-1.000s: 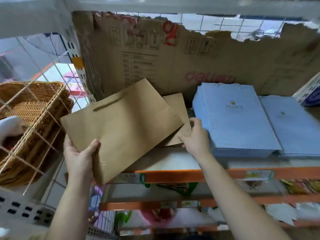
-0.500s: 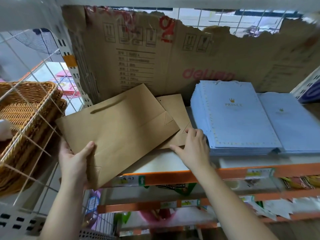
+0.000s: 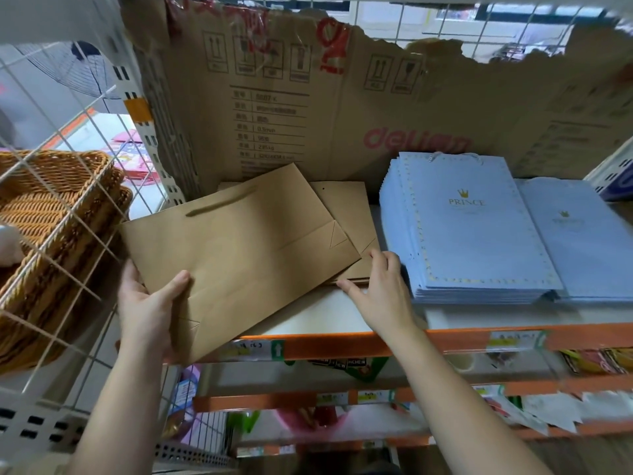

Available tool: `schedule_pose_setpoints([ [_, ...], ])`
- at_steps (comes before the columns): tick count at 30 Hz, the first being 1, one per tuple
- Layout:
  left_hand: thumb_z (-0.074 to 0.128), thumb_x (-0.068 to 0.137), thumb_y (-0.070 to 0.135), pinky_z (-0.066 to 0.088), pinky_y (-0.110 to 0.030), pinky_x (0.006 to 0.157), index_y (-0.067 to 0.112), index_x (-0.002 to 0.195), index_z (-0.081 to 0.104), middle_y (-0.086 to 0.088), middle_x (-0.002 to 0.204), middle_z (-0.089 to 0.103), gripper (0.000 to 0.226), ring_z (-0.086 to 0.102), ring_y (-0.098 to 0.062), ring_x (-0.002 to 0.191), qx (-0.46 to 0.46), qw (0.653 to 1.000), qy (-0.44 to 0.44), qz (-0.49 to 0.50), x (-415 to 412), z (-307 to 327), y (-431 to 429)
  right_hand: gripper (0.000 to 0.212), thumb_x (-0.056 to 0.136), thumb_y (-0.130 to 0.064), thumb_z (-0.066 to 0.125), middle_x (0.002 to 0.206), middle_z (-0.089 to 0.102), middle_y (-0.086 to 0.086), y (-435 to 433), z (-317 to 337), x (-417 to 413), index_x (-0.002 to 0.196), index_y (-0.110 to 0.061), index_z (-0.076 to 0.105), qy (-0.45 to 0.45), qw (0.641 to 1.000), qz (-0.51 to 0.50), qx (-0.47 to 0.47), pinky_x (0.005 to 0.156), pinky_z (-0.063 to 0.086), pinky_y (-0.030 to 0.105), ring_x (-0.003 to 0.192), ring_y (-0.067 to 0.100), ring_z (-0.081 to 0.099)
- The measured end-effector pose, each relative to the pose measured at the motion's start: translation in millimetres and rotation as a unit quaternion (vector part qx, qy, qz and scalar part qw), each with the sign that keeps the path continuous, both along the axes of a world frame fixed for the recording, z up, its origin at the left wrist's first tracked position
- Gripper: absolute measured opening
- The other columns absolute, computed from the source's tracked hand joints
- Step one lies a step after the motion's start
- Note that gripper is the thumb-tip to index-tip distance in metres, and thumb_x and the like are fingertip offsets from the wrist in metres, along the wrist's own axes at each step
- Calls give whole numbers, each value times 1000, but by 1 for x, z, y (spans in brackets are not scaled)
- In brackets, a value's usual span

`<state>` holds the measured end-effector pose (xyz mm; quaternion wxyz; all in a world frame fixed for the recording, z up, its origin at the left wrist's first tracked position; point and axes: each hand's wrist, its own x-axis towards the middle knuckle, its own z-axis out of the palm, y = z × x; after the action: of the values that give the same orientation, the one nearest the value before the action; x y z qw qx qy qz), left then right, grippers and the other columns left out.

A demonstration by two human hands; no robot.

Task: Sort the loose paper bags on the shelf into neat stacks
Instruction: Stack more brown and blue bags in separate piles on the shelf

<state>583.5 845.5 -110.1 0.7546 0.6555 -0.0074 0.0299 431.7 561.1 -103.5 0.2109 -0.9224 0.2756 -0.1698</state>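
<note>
While the left hand point(image 3: 147, 310) grips the large brown bag point(image 3: 239, 255) by its near corner, the bag sits lower than a second ago and overlaps the smaller brown bags point(image 3: 346, 214) on the shelf point(image 3: 318, 317). The right hand point(image 3: 380, 293) has slid to that pile's front edge, fingers curled on it. Blue bags point(image 3: 469, 228) are stacked just right of it. The wicker basket point(image 3: 51, 200) on the left holds something white.

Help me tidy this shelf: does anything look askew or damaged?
Yes. The large brown bag, held by the left hand, lies rotated and overhangs the shelf at its front edge, out of line with the smaller brown bags the right hand touches. The cardboard backing has a torn top edge. The blue stacks look neat.
</note>
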Motion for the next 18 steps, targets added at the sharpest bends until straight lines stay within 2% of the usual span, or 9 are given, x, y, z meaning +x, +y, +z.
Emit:
schedule_pose_setpoints([
  [4, 78, 74, 10, 53, -29, 79, 33, 120, 58, 8, 108, 70, 55, 68, -7, 96, 50, 998, -18, -30, 8, 9, -5, 72, 93, -42, 56, 153, 29, 7, -3, -3, -14, 149, -12, 22, -7, 999, 27, 29, 106, 33, 30, 138, 23, 34],
  [7, 79, 69, 16, 54, -37, 84, 20, 116, 63, -1, 107, 72, 51, 69, -20, 98, 90, 993, -17, -75, 28, 18, -19, 68, 95, -30, 55, 153, 31, 7, -3, -5, -24, 150, -13, 20, -14, 999, 28, 18, 105, 33, 29, 138, 23, 35],
  [9, 82, 67, 20, 55, -44, 85, 17, 112, 65, -4, 103, 72, 48, 69, -25, 95, 155, 984, -23, -88, 42, 23, -32, 67, 94, -27, 56, 150, 35, 9, -2, -5, -27, 149, -12, 21, -14, 999, 28, 21, 103, 37, 32, 135, 25, 38],
  [10, 83, 66, 24, 55, -44, 85, 17, 111, 66, -4, 101, 72, 48, 69, -26, 93, 201, 976, -32, -80, 48, 24, -39, 65, 93, -25, 56, 146, 39, 12, -1, -6, -28, 148, -12, 23, -16, 999, 23, 20, 100, 41, 34, 131, 27, 42],
  [12, 85, 64, 35, 53, -37, 80, 19, 110, 66, -2, 100, 71, 51, 67, -24, 91, 307, 949, -58, -41, 57, 28, -50, 61, 92, -23, 57, 136, 48, 16, 1, -6, -30, 144, -11, 28, -25, 1000, 9, 15, 88, 47, 34, 119, 30, 52],
  [14, 83, 66, 42, 45, -32, 74, 17, 108, 65, -5, 102, 68, 52, 62, -25, 94, 386, 918, -91, -16, 60, 31, -60, 58, 91, -22, 58, 130, 52, 17, 2, -6, -30, 141, -11, 31, -33, 999, 3, 13, 81, 50, 35, 111, 31, 57],
  [16, 81, 71, 41, 39, -32, 75, 9, 107, 64, -13, 107, 65, 50, 57, -30, 101, 429, 896, -116, -9, 60, 32, -69, 56, 90, -21, 58, 127, 54, 17, 2, -7, -30, 139, -11, 33, -35, 999, 3, 7, 79, 51, 37, 109, 31, 58],
  [18, 76, 78, 40, 38, -36, 83, 3, 109, 61, -21, 111, 58, 51, 50, -33, 107, 459, 881, -113, -12, 58, 31, -74, 56, 90, -22, 58, 128, 54, 16, 2, -8, -30, 139, -10, 33, -34, 999, 1, 4, 80, 51, 36, 109, 30, 58],
])
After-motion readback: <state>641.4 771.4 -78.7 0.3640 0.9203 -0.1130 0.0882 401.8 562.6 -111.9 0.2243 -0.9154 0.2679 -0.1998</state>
